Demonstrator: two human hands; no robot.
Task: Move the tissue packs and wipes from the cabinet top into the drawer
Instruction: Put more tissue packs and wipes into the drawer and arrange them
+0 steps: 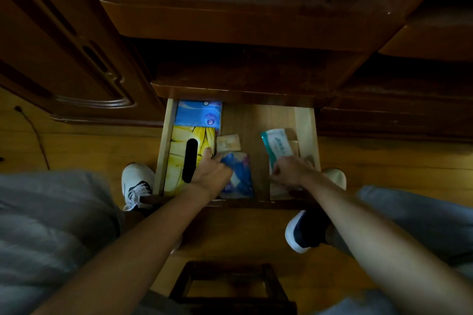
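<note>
Tucking packs into the drawer [304, 120]: left hand [212, 173] presses the blue pack [239, 176] flat, right hand [291, 170] pinches the wipes [276, 145] by the right wall.

The fingers of the left hand [212, 173] are hidden behind its back, so how they lie on the blue pack [239, 176] cannot be told. The near end of this pack is covered by the wrist. Under the right hand [290, 171], the lower end of the wipes pack [276, 147] is hidden. Beyond the hands, the back of the drawer [304, 120] goes under the cabinet and is not seen. The print on the packs is too small to read.
</note>
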